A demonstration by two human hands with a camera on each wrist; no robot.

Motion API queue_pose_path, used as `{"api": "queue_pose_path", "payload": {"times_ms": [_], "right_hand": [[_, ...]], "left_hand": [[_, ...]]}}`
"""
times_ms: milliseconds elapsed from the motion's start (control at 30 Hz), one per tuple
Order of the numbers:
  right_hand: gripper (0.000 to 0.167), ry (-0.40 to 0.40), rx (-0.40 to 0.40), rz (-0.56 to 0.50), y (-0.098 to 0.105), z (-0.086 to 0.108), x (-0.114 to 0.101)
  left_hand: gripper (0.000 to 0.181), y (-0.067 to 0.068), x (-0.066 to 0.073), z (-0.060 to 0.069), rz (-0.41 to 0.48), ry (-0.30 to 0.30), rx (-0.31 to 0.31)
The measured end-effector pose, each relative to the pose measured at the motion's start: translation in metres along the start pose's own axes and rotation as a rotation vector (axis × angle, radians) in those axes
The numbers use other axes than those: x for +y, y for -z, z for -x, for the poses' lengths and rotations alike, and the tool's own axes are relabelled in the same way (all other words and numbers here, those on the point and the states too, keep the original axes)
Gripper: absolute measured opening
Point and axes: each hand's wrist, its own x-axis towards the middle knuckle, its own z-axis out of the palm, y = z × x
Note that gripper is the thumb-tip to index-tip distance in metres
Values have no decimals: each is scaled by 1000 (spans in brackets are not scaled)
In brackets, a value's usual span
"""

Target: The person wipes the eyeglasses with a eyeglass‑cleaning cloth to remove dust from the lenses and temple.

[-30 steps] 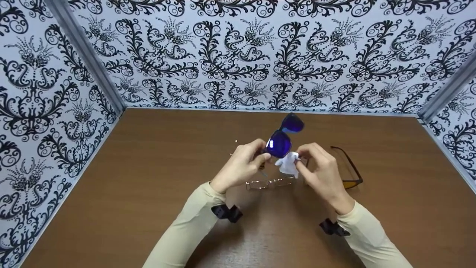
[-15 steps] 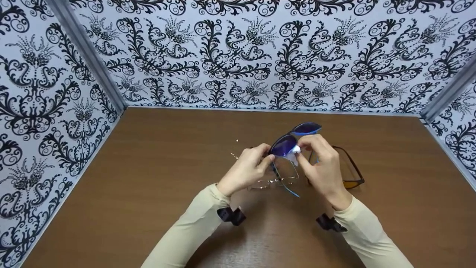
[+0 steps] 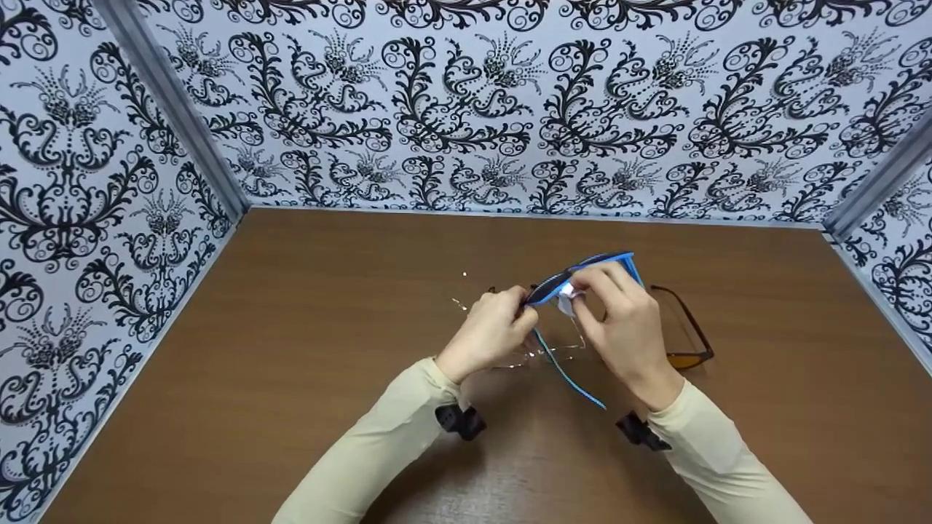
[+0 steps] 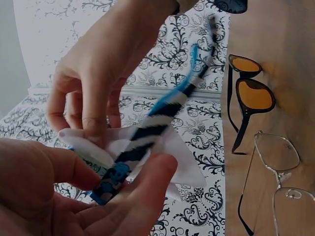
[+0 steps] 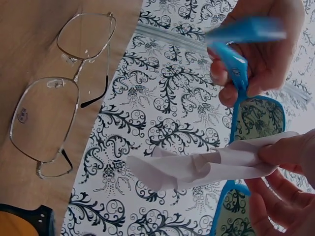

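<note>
My left hand [image 3: 495,324] grips a pair of blue-framed sunglasses [image 5: 260,118] by one end, near a hinge. A striped temple arm [image 4: 152,123] slants out from its fingers in the left wrist view. My right hand [image 3: 619,313] pinches a white cloth [image 5: 192,169] against the sunglasses, its thumb on one side and fingers on the other in the right wrist view. The sunglasses are held above the table, seen nearly edge-on from the head. The right hand covers part of the frame.
Thin metal-rimmed eyeglasses [image 5: 44,120] lie on the brown table [image 3: 328,313] below the hands. Dark-framed glasses with orange lenses [image 4: 255,95] lie to the right. Patterned wall panels [image 3: 466,109] stand at the back and sides.
The cloth has come up from below the sunglasses to touch them. The sunglasses have tilted from lenses facing the head view to nearly edge-on, and a blue temple arm now hangs toward me.
</note>
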Motion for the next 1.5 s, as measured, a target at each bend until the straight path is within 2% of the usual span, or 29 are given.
{"api": "queue_pose_path", "payload": {"times_ms": [167, 333, 467, 567, 667, 733, 867, 933, 1000, 1100, 1200, 1300, 1433, 1500], "right_hand": [[17, 5, -24, 125, -6, 0, -4], [14, 5, -37, 201, -14, 3, -8], [15, 10, -9, 228, -19, 6, -9], [14, 33, 42, 210, -25, 8, -8], [15, 75, 75, 140, -33, 9, -6], [17, 110, 60, 64, -36, 12, -4], [22, 139, -31, -50, -35, 19, -1], [22, 142, -72, -28, -31, 22, 0], [19, 139, -75, 48, -28, 24, 0], [13, 120, -21, 184, -24, 22, -2], [7, 99, 46, 252, -24, 18, -4], [8, 123, 58, 211, -25, 15, -5], [12, 167, -16, 92, -24, 18, -6], [13, 159, -47, 85, -22, 21, -5]], "left_hand": [[18, -7, 0, -1, -56, 54, -14], [24, -14, -2, 0, -77, 69, -31], [25, -15, -3, 1, -60, 71, -44], [26, -16, -3, 1, -27, 76, -69], [29, -16, -4, 0, 11, 93, -96], [31, -16, -4, 0, 64, 115, -115], [34, -15, -7, 0, 167, 153, -116], [33, -15, -7, 0, 212, 168, -117], [30, -15, -7, 1, 225, 178, -126], [30, -15, -6, 1, 204, 181, -155], [33, -15, -3, 0, 155, 166, -191], [34, -17, -2, -1, 142, 146, -218], [33, -17, -2, -2, 174, 149, -203], [31, -17, -3, -2, 200, 161, -195]]}}
